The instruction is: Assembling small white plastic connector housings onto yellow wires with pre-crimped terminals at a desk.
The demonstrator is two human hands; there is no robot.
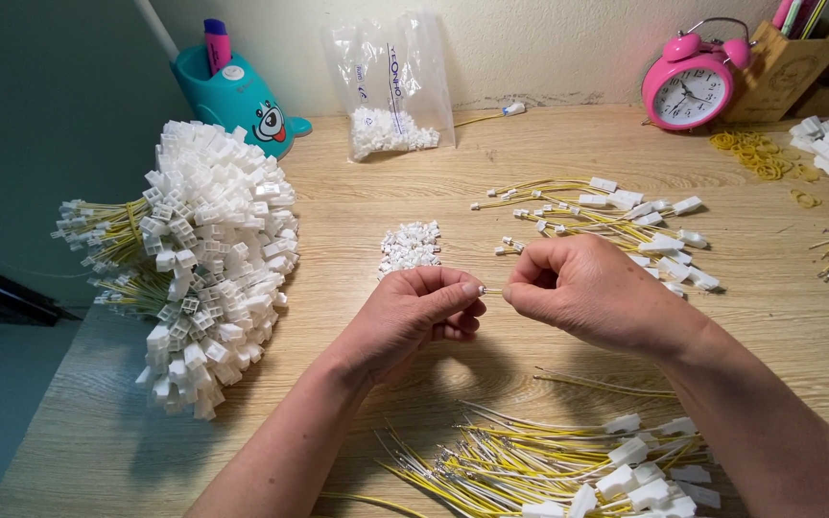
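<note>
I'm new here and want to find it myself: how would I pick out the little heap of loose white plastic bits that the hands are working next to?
Start at the clear plastic bag leaning against the back wall. Come straight toward the hands on the wooden table; the small heap of loose white connectors lies just beyond the left hand. Unlike the piles around it, no wires are attached.

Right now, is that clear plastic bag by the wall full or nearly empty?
Nearly empty. The clear plastic bag leans upright against the wall, with only a small heap of white connectors at its bottom; the rest looks see-through and flat.

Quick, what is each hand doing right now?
Left hand: closed, pinching a small white connector at its fingertips.
Right hand: closed, pinching a thin wire end next to it.
</note>
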